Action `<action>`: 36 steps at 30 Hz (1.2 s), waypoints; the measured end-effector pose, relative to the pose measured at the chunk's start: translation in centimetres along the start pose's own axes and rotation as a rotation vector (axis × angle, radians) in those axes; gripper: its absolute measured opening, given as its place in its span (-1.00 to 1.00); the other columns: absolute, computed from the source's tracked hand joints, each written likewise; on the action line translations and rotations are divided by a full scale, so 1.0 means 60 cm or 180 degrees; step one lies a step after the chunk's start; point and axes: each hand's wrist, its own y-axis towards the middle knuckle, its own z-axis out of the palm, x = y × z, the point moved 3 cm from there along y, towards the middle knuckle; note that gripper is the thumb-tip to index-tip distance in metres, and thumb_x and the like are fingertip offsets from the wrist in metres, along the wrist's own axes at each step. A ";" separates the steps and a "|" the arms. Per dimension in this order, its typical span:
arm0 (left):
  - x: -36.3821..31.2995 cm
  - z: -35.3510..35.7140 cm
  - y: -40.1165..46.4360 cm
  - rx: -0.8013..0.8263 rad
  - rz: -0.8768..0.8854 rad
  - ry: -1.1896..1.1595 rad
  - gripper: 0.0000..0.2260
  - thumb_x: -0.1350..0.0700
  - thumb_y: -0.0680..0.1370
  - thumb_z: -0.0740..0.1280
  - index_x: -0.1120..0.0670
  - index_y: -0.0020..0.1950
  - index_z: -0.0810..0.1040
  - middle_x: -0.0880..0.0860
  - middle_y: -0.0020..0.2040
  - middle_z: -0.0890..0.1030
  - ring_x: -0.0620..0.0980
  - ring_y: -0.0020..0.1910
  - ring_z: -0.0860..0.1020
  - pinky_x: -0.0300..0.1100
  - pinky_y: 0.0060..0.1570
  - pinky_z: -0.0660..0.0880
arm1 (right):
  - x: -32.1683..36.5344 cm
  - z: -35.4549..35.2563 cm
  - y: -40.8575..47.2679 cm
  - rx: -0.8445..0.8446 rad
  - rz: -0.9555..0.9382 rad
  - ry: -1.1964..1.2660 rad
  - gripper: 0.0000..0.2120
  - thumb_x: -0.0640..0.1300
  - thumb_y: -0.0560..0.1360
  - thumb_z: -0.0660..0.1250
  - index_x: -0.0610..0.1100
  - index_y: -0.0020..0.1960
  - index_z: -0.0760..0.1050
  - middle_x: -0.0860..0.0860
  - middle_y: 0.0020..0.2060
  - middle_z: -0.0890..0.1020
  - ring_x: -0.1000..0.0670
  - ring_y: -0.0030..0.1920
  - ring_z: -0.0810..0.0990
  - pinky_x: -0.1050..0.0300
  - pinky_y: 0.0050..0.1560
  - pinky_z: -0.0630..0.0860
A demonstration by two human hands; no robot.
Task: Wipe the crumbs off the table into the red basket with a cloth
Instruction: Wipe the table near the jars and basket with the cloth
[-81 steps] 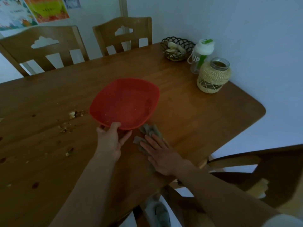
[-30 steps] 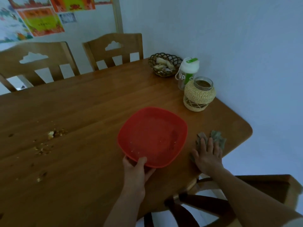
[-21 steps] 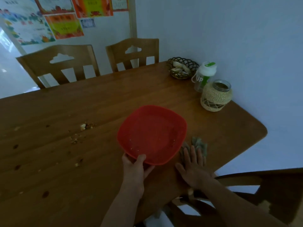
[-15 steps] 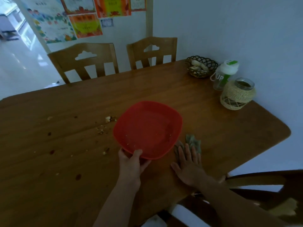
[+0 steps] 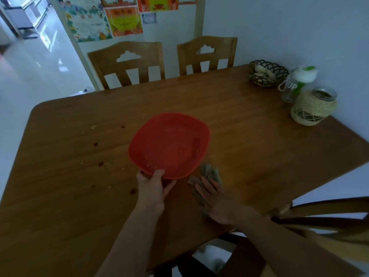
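Red basket pinched at near rim by left hand. Right hand flat, fingers straight, pressing cloth onto worktop just right of basket. Crumbs scattered well left, beyond basket, nearer left hand.

Left hand pinching, thumb on top; right hand apparently flat.

Two bare forearms are seen reaching in over the near edge of the table, with no sleeve, watch, ring or glove to be made out on either. The left hand and the right hand are uncovered, with short, plain nails. Near the table's lower edge, something pale is seen too blurred to be told.
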 end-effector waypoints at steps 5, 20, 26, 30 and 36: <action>0.015 0.025 -0.002 -0.0039 -0.0209 -0.0003 -0.39 0.30 0.57 0.35 -0.03 0.55 0.22 0.06 0.36 0.35 0.10 0.24 0.45 -0.02 -0.15 0.68 | 0.002 0.015 -0.011 -0.0381 0.0002 -0.0091 -0.36 -0.01 0.64 0.02 -0.02 0.54 -0.31 -0.05 0.54 -0.31 -0.14 0.53 -0.32 -0.12 0.54 -0.18; -0.054 -0.007 0.122 -0.0306 0.0093 -0.0257 -0.39 0.28 0.56 0.36 -0.06 0.55 0.25 0.07 0.47 0.35 0.14 0.32 0.47 -0.03 -0.21 0.68 | -0.166 -0.125 0.152 -0.0483 0.0664 0.0471 -0.39 0.13 0.63 -0.02 0.11 0.54 -0.29 -0.03 0.51 -0.40 -0.10 0.49 -0.44 -0.12 0.51 -0.20; -0.077 0.031 0.193 -0.0263 0.0222 -0.0253 -0.41 0.26 0.57 0.37 -0.06 0.53 0.27 0.04 0.42 0.40 0.08 0.25 0.51 -0.09 -0.23 0.67 | -0.184 -0.213 0.266 -0.0683 0.0605 0.0357 -0.43 0.08 0.64 -0.05 0.07 0.55 -0.26 -0.08 0.53 -0.33 -0.14 0.52 -0.36 -0.09 0.52 -0.19; -0.094 0.051 0.247 -0.0267 0.0293 -0.0199 -0.44 0.23 0.57 0.38 -0.07 0.51 0.30 0.02 0.41 0.42 0.11 0.29 0.50 -0.09 -0.23 0.66 | -0.193 -0.263 0.350 -0.0726 0.0584 0.0296 -0.43 0.09 0.64 -0.07 0.07 0.55 -0.26 -0.09 0.53 -0.31 -0.15 0.52 -0.34 -0.10 0.52 -0.19; -0.129 0.053 0.326 -0.0262 0.0458 -0.0210 -0.55 0.23 0.56 0.38 -0.03 0.41 0.39 0.02 0.34 0.48 0.10 0.24 0.54 -0.08 -0.25 0.66 | -0.225 -0.343 0.468 -0.0734 0.0590 0.0493 -0.44 0.09 0.64 -0.05 0.12 0.54 -0.24 -0.06 0.53 -0.31 -0.14 0.53 -0.32 -0.12 0.52 -0.19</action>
